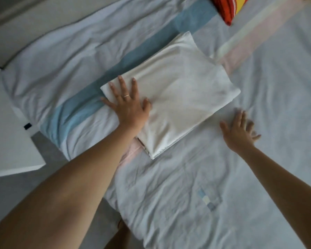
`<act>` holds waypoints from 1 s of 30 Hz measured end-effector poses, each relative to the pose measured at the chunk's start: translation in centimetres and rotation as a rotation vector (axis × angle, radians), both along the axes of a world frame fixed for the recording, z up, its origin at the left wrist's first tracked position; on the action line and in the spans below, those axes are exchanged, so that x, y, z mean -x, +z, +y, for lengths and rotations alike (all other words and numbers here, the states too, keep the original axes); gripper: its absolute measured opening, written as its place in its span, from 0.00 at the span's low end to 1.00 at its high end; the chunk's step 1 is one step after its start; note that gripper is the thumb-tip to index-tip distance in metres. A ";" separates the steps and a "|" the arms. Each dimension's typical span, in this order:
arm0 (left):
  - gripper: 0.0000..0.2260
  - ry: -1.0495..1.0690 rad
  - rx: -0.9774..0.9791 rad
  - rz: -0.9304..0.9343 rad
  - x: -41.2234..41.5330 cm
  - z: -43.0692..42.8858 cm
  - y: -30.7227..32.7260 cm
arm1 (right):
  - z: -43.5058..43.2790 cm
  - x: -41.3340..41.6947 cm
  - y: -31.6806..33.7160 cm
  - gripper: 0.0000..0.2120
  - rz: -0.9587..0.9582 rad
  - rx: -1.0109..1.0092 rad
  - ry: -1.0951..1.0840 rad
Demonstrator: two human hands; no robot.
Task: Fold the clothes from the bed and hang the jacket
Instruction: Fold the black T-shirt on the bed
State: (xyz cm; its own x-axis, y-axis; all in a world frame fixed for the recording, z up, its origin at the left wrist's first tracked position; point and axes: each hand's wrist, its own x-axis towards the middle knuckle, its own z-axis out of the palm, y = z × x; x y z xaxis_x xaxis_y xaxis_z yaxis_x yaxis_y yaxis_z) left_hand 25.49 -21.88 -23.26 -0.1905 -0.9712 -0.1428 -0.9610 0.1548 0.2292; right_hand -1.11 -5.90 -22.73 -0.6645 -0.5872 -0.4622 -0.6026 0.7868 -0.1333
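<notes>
A white garment (179,90), folded into a flat rectangle, lies on the bed (196,186) near its left edge. My left hand (127,105) rests flat on the garment's near left corner, fingers spread, a ring on one finger. My right hand (239,130) hovers open just off the garment's right side, over the sheet, blurred and holding nothing. No jacket is in view.
The bed cover is pale with blue (82,112) and pink (255,40) stripes and many wrinkles. A red, orange and yellow striped cloth (226,8) lies at the far edge. A white furniture top (9,141) stands left of the bed, grey floor (10,191) below it.
</notes>
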 end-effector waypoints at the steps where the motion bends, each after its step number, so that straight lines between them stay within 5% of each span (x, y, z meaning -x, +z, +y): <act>1: 0.31 -0.112 0.085 0.016 0.2 2.1 0.2 | 1.8 0.1 0.4 0.33 0.002 0.051 -0.006; 4: 0.30 -0.529 0.178 -0.043 -1.0 11.3 -1.6 | 7.6 -0.6 1.1 0.31 0.003 0.212 0.049; 8: 0.31 -0.244 -0.090 -0.065 -2.0 24.0 -3.3 | 18.2 -0.5 1.9 0.31 -0.020 0.237 0.182; 12: 0.40 -0.396 -0.324 -0.080 3.2 34.4 -2.7 | 32.2 2.2 2.4 0.31 -0.106 0.184 0.203; 18: 0.60 -0.757 -0.590 -0.204 21.8 51.7 0.2 | 57.2 9.4 6.7 0.30 -0.215 0.038 -0.222; 22: 0.67 -0.852 -0.665 -0.319 30.0 58.8 1.1 | 67.2 14.4 7.1 0.34 -0.120 0.051 -0.290; 30: 0.73 -0.791 -0.660 -0.487 32.7 60.8 0.6 | 70.6 22.9 3.4 0.32 -0.008 0.252 -0.653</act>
State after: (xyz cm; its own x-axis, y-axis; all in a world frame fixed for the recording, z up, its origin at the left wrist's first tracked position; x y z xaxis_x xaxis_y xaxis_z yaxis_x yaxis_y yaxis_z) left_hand -7.22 38.88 -22.65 -0.5002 -0.3113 -0.8080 -0.6570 0.7442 0.1201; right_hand -24.06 64.70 -19.34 -0.9152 -0.1586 -0.3706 -0.0153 0.9323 -0.3613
